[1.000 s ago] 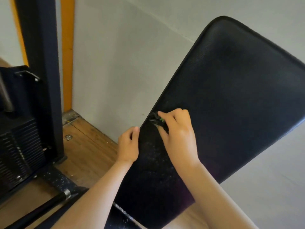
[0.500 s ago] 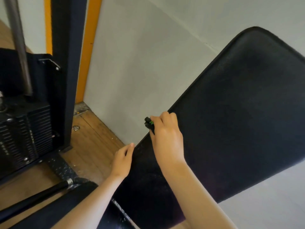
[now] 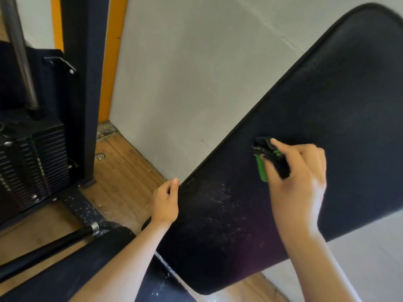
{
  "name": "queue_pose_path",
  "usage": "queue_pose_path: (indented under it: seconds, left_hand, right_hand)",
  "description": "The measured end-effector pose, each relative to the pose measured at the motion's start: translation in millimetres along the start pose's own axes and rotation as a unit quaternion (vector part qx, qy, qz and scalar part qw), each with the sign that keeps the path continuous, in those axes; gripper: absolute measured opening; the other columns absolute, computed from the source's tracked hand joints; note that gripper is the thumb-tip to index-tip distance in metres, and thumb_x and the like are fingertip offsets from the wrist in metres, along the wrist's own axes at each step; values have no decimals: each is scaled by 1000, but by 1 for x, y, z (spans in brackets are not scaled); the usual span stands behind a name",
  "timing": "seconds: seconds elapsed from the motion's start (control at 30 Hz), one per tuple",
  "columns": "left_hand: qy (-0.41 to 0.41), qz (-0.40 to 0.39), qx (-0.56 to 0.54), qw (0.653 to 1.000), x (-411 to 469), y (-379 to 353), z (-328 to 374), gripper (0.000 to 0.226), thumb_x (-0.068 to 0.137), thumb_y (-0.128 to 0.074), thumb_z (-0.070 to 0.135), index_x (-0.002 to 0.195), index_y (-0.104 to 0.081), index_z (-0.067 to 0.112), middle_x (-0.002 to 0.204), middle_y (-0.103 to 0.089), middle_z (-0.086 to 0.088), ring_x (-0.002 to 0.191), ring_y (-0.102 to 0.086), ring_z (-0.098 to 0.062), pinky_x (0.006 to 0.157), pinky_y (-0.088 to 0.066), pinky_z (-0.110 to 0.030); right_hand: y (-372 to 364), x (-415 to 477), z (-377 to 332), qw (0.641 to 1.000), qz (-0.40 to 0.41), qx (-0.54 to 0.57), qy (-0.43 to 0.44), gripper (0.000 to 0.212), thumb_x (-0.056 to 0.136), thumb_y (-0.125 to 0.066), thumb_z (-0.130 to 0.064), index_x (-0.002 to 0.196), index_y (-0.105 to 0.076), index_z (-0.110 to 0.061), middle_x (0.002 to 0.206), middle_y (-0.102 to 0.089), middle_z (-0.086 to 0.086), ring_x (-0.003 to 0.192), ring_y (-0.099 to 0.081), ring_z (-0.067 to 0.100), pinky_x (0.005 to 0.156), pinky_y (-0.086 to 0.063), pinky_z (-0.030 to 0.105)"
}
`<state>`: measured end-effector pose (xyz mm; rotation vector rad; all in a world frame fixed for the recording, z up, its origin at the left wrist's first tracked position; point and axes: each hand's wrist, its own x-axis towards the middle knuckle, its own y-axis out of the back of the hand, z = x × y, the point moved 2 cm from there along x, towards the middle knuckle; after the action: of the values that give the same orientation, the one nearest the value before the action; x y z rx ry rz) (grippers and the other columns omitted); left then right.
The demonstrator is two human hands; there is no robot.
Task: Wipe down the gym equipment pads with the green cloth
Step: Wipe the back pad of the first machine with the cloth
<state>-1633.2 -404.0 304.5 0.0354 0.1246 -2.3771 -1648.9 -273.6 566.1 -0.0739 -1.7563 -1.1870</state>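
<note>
A large black back pad (image 3: 316, 131) slants across the right of the head view, its lower part speckled with pale dust. My right hand (image 3: 294, 177) grips a bunched green and dark cloth (image 3: 262, 162) and holds it against the middle of the pad's face. My left hand (image 3: 165, 203) holds the pad's left edge lower down, thumb tip at the rim, fingers curled round behind it and hidden.
A black weight stack (image 3: 32, 162) with a steel guide rod (image 3: 19, 53) and a dark upright post (image 3: 85, 83) stands at the left. A black bar (image 3: 48, 243) lies low over the wooden floor (image 3: 122, 171). A grey wall (image 3: 185, 83) is behind the pad.
My right hand has carried the cloth from the pad's left edge rightward onto the middle of its face. My left hand has stayed at the edge.
</note>
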Motion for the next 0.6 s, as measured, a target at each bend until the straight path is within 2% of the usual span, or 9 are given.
queue_pose_path:
  seconds: [0.07, 0.17, 0.23, 0.3, 0.37, 0.43, 0.53, 0.6]
  left_hand:
    - [2, 0, 3, 1000, 0, 0, 0, 38, 102, -35, 33, 69, -54, 29, 65, -54, 8, 67, -53, -9, 65, -39, -25]
    - [10, -1, -2, 1000, 1, -2, -2, 38, 100, -36, 36, 70, -56, 25, 68, -56, 8, 71, -55, -11, 67, -40, -25]
    - [12, 4, -2, 1000, 1, -2, 1, 37, 100, -36, 37, 71, -55, 25, 67, -55, 9, 70, -55, -10, 68, -40, -26]
    - [10, 4, -3, 1000, 0, -1, 1, 38, 100, -36, 36, 68, -54, 26, 65, -54, 8, 67, -53, -10, 66, -40, -27]
    - [6, 1, -10, 1000, 0, 0, 3, 45, 97, -36, 47, 66, -55, 21, 64, -54, -1, 64, -53, -18, 62, -41, -33]
    - [4, 3, -17, 1000, 1, 0, 3, 56, 89, -32, 61, 68, -57, 15, 66, -56, -12, 67, -55, -28, 65, -45, -40]
    - [2, 1, -12, 1000, 0, 0, 2, 55, 96, -32, 51, 72, -58, 10, 70, -57, -14, 70, -55, -23, 68, -45, -39]
    - [5, -16, -16, 1000, -1, 1, 2, 58, 99, -31, 47, 76, -58, 1, 77, -56, -26, 71, -54, -31, 67, -43, -40]
  right_hand:
    - [2, -2, 2, 1000, 18, -1, -19, 32, 79, -74, -11, 110, -68, -4, 86, -55, 8, 87, -40, 10, 78, -31, 3]
    - [-12, -16, -2, 1000, 14, 6, -23, 33, 77, -76, -9, 109, -68, -3, 86, -56, 7, 84, -43, 11, 77, -32, 4]
    - [-27, -31, -8, 1000, -12, 12, -5, 34, 75, -78, -8, 107, -69, -2, 84, -56, 7, 81, -47, 16, 74, -38, 12]
    - [-43, -53, -13, 998, -55, 7, 30, 37, 71, -81, -7, 105, -69, -3, 82, -57, 7, 77, -51, 21, 69, -48, 28]
    - [-57, -78, -17, 993, -100, -10, 65, 39, 68, -83, -8, 104, -70, -5, 80, -58, 6, 74, -53, 23, 66, -49, 36]
    - [-66, -100, -17, 987, -129, -26, 87, 38, 67, -84, -10, 103, -70, -7, 80, -57, 4, 71, -52, 20, 66, -43, 31]
    - [-61, -109, -8, 986, -139, -23, 84, 38, 66, -86, -10, 102, -71, -7, 80, -56, 3, 71, -50, 19, 67, -38, 29]
    - [-47, -100, 1, 991, -121, -6, 62, 39, 67, -85, -9, 104, -71, -7, 81, -56, 4, 74, -48, 19, 69, -39, 30]
